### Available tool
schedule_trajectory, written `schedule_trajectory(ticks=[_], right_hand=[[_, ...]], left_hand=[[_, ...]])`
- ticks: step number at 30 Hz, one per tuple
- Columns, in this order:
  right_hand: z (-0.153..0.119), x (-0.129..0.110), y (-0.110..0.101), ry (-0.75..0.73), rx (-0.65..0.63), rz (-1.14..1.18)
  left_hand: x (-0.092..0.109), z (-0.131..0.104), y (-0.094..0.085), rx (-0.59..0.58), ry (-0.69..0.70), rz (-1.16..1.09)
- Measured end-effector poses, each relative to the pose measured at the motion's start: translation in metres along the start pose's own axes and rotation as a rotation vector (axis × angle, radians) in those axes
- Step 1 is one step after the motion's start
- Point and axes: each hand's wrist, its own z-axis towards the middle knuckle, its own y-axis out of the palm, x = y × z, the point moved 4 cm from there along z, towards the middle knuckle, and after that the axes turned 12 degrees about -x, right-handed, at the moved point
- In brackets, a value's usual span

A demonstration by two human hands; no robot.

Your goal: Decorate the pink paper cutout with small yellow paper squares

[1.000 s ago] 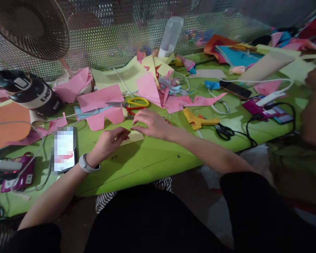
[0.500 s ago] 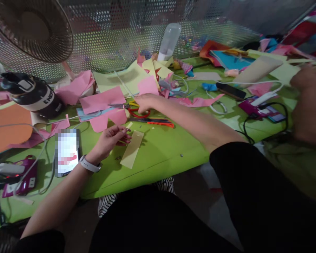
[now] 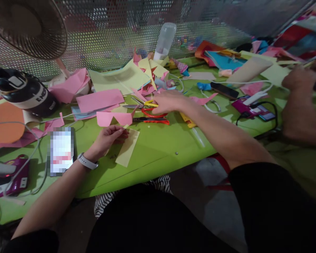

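Observation:
My left hand, wearing a white watch band, is pinched closed on a narrow pale yellow paper strip, mostly hidden by the fingers. Beside its fingertips a wider yellow paper strip lies flat on the green table. Farther right, my right hand is closed at the handles of the scissors; red and yellow handles overlap there, and the fingers partly cover them. Just below lies a red-and-black utility knife. Cut pink paper lies left of the blades.
A black bottle, a fan and a lit phone stand or lie at left. A yellow glue gun shows under my right forearm. Paper scraps and cables cover the back. Another person's hand is at far right.
My right hand has moved right, and the scissors have shifted right with it. A pink paper piece has shifted too. The glue gun now shows beneath my arm. My left hand keeps its pinch.

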Motion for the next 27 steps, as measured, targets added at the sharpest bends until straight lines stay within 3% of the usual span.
schedule_trajectory(ticks=[3, 8, 11, 16, 22, 25, 27], right_hand=[[-0.009, 0.009, 0.01, 0.071, 0.041, 0.03], [-0.018, 0.002, 0.019, 0.074, 0.114, 0.03], [-0.021, -0.006, 0.021, 0.061, 0.148, 0.051], [-0.022, -0.002, 0.029, 0.077, 0.185, 0.135], [-0.029, 0.018, 0.053, 0.071, 0.229, 0.387], [-0.035, 0.017, 0.062, 0.021, 0.165, 0.565], [-0.042, 0.012, 0.066, -0.035, 0.084, 0.647]], left_hand=[[0.008, 0.002, -0.007, 0.051, 0.092, 0.165], [0.052, -0.003, -0.003, 0.167, 0.39, 0.998], [0.064, 0.004, 0.007, 0.072, 0.337, 1.327], [0.068, 0.015, 0.01, -0.104, 0.203, 1.476], [0.103, 0.018, -0.022, 0.062, 0.141, 1.584], [0.11, 0.031, -0.046, 0.074, -0.05, 1.542], [0.114, 0.033, -0.053, 0.118, -0.049, 1.518]])
